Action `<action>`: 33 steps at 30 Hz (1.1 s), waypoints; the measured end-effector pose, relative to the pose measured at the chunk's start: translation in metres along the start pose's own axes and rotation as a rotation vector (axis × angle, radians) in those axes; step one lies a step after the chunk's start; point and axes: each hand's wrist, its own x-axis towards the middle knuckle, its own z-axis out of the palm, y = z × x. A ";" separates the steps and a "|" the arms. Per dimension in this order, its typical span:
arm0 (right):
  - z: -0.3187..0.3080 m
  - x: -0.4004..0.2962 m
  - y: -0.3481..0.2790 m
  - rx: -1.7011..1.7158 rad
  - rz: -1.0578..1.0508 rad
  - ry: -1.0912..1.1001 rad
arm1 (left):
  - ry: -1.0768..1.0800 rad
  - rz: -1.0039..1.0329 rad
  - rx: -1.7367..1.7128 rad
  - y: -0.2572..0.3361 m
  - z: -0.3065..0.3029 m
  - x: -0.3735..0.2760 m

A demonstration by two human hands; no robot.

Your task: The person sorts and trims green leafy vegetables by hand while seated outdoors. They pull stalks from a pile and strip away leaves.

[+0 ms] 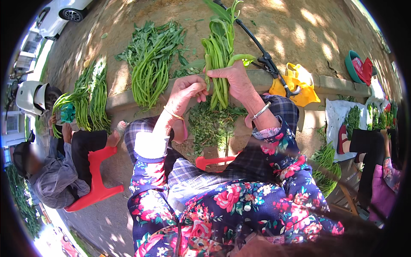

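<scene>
A bunch of leafy green vegetable stems (pixel 220 54) stands up from my right hand (pixel 237 78), which is closed round its lower part. My right thumb presses a single stem (pixel 208 64) at the near side of the bunch. At the lower end of that stem are the pinched thumb and fingertips of my left hand (pixel 189 91); its other fingers are curled. Below both hands, a heap of plucked leaves and trimmings (pixel 213 123) lies on the ground between my feet. A larger pile of leafy stems (pixel 155 64) rests across the kerb (pixel 118 102), left of my hands.
A black metal walking stick (pixel 268 59) slants beside a yellow bag (pixel 297 85) on the right. At left, a person on a red plastic stool (pixel 99 180) handles greens near more stem bundles (pixel 93 96). Another person sits far right by a white sheet (pixel 334 119) and greens.
</scene>
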 end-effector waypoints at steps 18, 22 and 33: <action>0.003 -0.001 -0.001 -0.112 -0.059 0.029 | 0.094 -0.076 0.117 0.008 0.002 0.000; 0.001 0.001 -0.001 -0.134 -0.084 0.052 | -0.011 -0.116 0.254 -0.008 -0.011 -0.001; -0.003 0.001 0.001 -0.156 -0.071 0.033 | -0.080 -0.134 0.483 -0.019 -0.006 -0.004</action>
